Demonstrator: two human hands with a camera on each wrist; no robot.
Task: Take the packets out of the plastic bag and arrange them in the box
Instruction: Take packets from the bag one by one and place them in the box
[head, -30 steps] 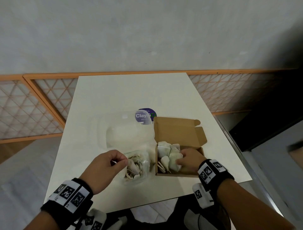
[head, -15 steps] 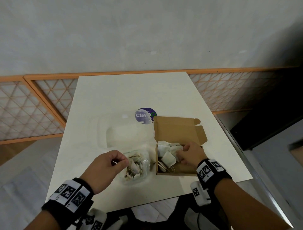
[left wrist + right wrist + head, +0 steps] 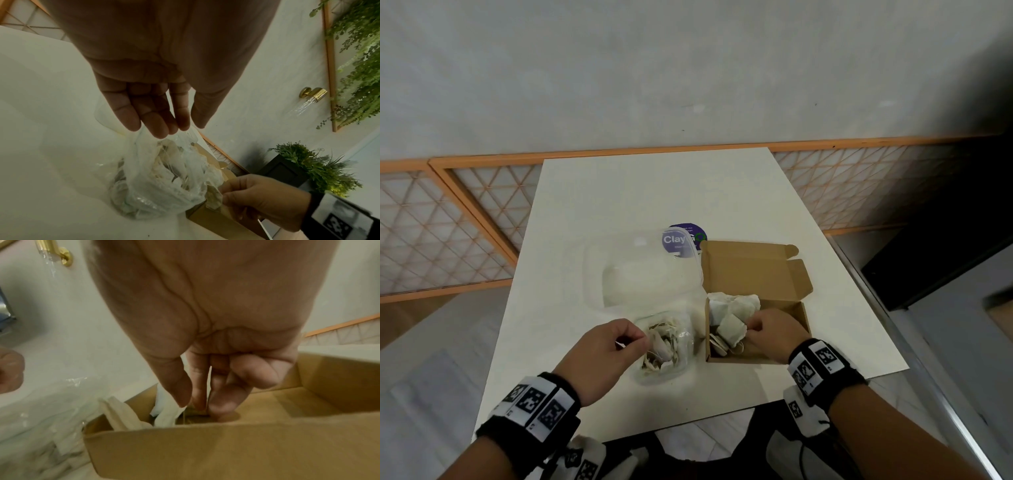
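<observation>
Partway through — several packets fill the box near the desk's front edge, right hand pinching one, left hand pinching the still-stocked plastic bag.

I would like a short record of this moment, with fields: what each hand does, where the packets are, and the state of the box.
left hand: pinches the rim of the bag, holding it up
right hand: inside the box, fingers on a packet
packets: some in the box's left part, more in the bag
box: open, lid folded back, on the table
bag: left of the box
</observation>
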